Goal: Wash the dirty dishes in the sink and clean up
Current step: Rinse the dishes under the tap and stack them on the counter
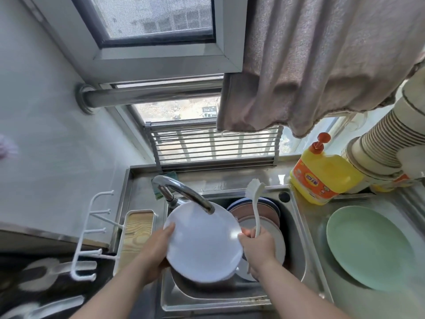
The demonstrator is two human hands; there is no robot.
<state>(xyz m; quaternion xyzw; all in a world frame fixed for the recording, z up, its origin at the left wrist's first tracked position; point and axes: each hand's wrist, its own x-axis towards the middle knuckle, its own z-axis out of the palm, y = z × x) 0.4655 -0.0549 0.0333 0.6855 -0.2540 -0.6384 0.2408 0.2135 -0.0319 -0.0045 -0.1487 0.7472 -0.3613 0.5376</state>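
White plate (203, 242) held over the sink (296, 229), under the faucet (184, 192), by 2 hands: left hand (158, 247) grips its left rim; right hand (258, 247) pinches the right rim while clasping a white brush (255, 203), probably kept ready for scrubbing. Plate face looks smooth, unsoiled. Stacked dishes (255, 215) wait behind; a green plate (370, 247) rests on the counter.

Both bare forearms extend forward. The left hand (158, 247) grips the left rim of a round white plate (204, 242). The right hand (259, 247) holds its right rim and a white long-handled brush (255, 203).
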